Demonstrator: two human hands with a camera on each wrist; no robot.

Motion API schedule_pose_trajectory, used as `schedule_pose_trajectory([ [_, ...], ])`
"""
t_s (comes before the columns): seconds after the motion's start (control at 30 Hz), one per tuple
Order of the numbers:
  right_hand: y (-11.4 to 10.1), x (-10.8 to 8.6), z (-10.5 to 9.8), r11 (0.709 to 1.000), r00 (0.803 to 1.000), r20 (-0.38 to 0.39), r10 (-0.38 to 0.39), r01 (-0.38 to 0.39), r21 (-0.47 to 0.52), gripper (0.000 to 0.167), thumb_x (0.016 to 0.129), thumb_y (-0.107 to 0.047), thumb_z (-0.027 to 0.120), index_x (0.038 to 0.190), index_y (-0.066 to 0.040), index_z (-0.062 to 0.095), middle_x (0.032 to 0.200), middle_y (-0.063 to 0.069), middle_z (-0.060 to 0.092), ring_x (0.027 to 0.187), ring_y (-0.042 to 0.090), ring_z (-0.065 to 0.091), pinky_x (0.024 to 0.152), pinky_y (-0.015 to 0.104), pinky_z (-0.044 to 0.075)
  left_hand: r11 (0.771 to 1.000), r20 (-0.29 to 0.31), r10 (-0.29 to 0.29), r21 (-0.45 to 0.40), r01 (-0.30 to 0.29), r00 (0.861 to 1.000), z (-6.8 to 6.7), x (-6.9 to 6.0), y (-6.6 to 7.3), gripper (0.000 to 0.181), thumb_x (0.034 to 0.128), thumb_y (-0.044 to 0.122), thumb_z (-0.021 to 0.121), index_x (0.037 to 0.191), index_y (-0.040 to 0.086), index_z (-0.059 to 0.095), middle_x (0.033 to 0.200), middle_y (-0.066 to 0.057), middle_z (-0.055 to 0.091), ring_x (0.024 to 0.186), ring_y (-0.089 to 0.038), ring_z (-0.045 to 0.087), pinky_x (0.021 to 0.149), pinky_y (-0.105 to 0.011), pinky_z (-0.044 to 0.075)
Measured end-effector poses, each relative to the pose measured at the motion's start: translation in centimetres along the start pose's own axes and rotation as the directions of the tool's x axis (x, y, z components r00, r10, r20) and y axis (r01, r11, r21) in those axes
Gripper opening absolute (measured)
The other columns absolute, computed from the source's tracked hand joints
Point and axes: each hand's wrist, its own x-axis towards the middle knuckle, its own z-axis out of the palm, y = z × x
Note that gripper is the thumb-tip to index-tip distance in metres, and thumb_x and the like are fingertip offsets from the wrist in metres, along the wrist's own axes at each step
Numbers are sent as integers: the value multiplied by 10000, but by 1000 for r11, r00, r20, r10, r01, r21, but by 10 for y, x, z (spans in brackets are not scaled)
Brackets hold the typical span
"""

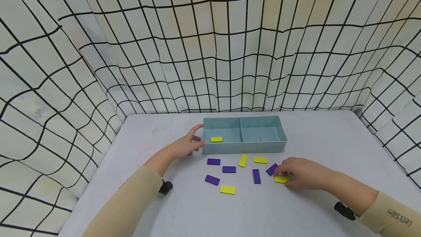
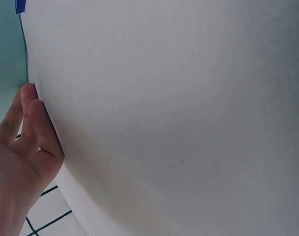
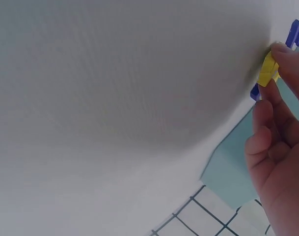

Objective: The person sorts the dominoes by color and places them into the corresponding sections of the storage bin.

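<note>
Okay, so we're barely into this one: just one flat yellow rectangular tile (image 1: 216, 139) lies in the left compartment of our pale teal plastic-looking two-part box (image 1: 245, 147), near its front wall. By our count the other nine tiles are outside the box, in front of it on the white-covered tabletop (image 1: 250, 215) or in our fingers.

Our right hand (image 1: 304, 173) has its grip pinching another flat yellow rectangular tile (image 3: 267, 71) between thumb and finger; we can't tell if it's fully off the cloth. Our left hand (image 1: 182, 146) has its grip spread, thumb and finger touching the box's left end.

Full count: one box, two compartments, ten tiles. Five are yellow: one boxed, one pinched, three loose. Five are flat purple rectangular tiles (image 1: 229, 169), all outside the box, with one right beside our right fingertips; whether they touch, we can't say.
</note>
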Motion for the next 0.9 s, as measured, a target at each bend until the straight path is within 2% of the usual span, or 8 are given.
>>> schedule_pose_trajectory([
  [0.33, 2, -2, -13, 1000, 1000, -16, 12, -12, -1, 316, 824, -181, 795, 1097, -318, 715, 897, -192, 575, 845, 66, 530, 770, 309, 519, 1000, -1, 8, 1, -8, 1000, 1, 0, 3, 746, 991, 418, 578, 1548, 430, 81, 1448, -147, 467, 1077, -258, 592, 852, -406, 494],
  [0.67, 2, 1, -32, 999, 997, -60, -52, 52, -14, 357, 824, -148, 786, 1137, -305, 715, 930, -200, 580, 873, 73, 547, 760, 295, 517, 1000, -2, 4, 4, -4, 1000, 1, 0, 3, 750, 987, 427, 581, 1546, 432, 80, 1439, -144, 473, 1080, -260, 591, 864, -409, 492],
  [0.9, -1, 13, -46, 996, 992, -90, -85, 85, -1, 321, 853, -148, 763, 1145, -275, 727, 914, -196, 587, 860, 78, 540, 749, 284, 511, 1000, -7, 1, 11, -1, 1000, 1, -1, 4, 754, 988, 429, 578, 1549, 426, 75, 1433, -138, 481, 1070, -259, 592, 844, -395, 492],
])
